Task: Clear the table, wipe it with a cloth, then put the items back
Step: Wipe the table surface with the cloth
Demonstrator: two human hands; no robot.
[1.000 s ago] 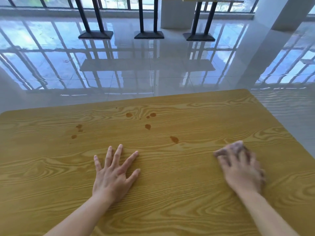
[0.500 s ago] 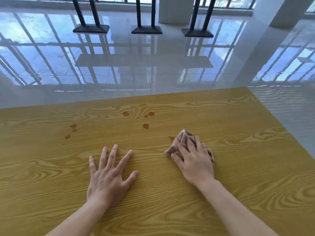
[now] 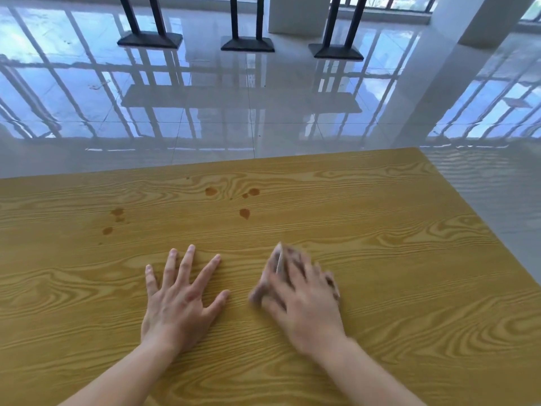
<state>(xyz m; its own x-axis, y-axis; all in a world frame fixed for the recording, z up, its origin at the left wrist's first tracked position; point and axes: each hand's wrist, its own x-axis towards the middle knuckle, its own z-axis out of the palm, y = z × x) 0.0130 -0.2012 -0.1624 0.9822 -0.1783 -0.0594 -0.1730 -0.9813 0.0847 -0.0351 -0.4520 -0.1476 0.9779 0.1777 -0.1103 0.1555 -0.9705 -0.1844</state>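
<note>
Since half a second ago the right hand (image 3: 304,300) has slid the cloth (image 3: 281,265) nearer and toward the left hand (image 3: 181,294); both now sit side by side in the near middle of the wood-grain worktop (image 3: 409,273). At about 5 o'clock of centre, the right hand is blurred, pressed palm-down on the brownish cloth, fingers spread over it; whether they curl to grip it cannot be told. The cloth pokes out past the fingertips and at the thumb side. At about 7 o'clock the left hand lies flat on the bare wood, fingers splayed, holding nothing. Farther on, brown stains (image 3: 244,213) dot the worktop toward 12 o'clock, and a second cluster of spots (image 3: 117,213) lies toward 10 o'clock, all apart from the cloth. Beyond the far edge a glossy tiled floor (image 3: 263,112) mirrors window bars, and three black table bases (image 3: 247,43) stand at 12 o'clock.
</note>
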